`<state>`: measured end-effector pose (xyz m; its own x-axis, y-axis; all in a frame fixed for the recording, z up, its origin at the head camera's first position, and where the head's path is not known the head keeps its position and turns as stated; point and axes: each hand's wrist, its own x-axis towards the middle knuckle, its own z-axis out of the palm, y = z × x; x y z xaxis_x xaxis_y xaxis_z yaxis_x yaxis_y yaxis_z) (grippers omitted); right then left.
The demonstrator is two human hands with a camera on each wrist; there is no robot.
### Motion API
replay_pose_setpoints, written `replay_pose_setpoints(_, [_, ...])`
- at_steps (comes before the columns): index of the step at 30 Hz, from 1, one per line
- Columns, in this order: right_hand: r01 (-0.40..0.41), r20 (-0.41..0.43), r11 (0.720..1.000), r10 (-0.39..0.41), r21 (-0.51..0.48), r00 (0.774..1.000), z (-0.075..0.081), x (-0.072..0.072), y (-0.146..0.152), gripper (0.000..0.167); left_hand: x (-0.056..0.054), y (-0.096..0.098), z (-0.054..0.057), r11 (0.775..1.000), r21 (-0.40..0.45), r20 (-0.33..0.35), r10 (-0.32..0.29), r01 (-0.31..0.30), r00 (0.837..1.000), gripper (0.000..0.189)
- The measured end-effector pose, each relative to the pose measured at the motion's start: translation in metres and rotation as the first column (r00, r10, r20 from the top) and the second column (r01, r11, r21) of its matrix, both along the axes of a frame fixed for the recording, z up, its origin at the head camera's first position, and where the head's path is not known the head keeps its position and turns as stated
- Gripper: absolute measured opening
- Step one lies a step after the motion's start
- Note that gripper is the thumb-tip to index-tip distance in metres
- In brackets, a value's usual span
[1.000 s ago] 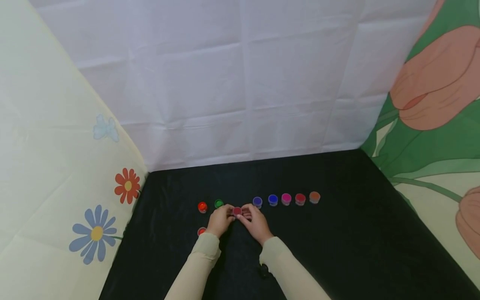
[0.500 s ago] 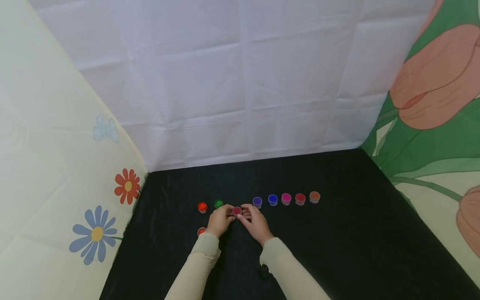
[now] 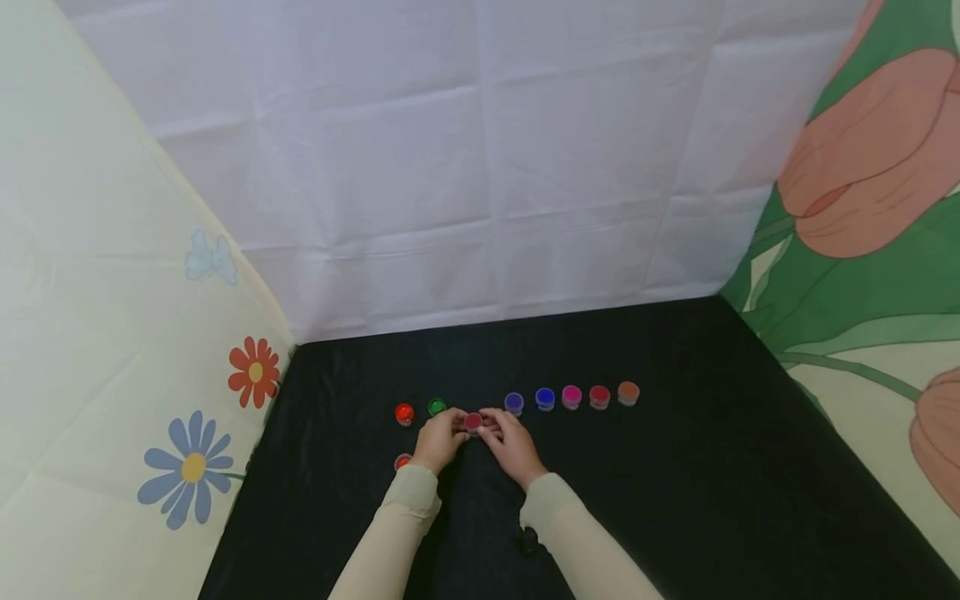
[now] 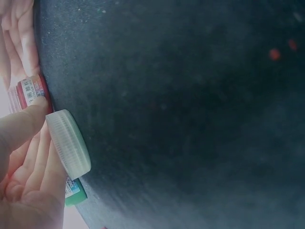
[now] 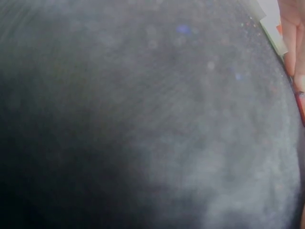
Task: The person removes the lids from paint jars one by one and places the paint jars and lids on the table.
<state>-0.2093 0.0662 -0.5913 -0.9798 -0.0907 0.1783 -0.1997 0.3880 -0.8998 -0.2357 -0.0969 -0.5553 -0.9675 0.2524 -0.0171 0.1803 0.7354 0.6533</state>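
Pinched between left hand (image 3: 438, 442) and right hand (image 3: 515, 446): dark-red pot (image 3: 472, 422), mid black cloth (image 3: 675, 492). Row of five pots (image 3: 572, 396) stands right, seemingly placed; held one not yet released. Remainder unclear.

1. The left hand (image 3: 438, 442) hid part of the green pot (image 3: 437, 406).
2. The left sleeve (image 3: 411, 492) covered some of the nearer orange-red pot (image 3: 402, 460).
3. Fingers from both sides, the right hand (image 3: 516, 450) included, masked the dark red pot (image 3: 472, 422); I couldn't read its tiny label (image 4: 32, 89).
4. Beside the right cuff (image 3: 546, 498), a dark shape (image 3: 528, 543) was too murky to name.
5. At the right wrist, the surface (image 5: 143, 119) blurred.
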Motion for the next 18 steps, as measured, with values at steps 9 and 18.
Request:
replay_pose_setpoints(9, [0.017,0.036,0.999,-0.016,-0.043,0.999,0.002,-0.0006,-0.0028,0.023,0.0,0.0009,-0.0008,1.0,-0.003,-0.007,-0.001,0.001,1.0,0.022])
replay_pose_setpoints(18, [0.002,-0.003,1.0,-0.002,-0.009,1.0,0.0005,0.0,0.0003,0.025,0.001,0.0012,0.001,1.0,0.001,0.0,0.001,-0.001,1.0,0.022])
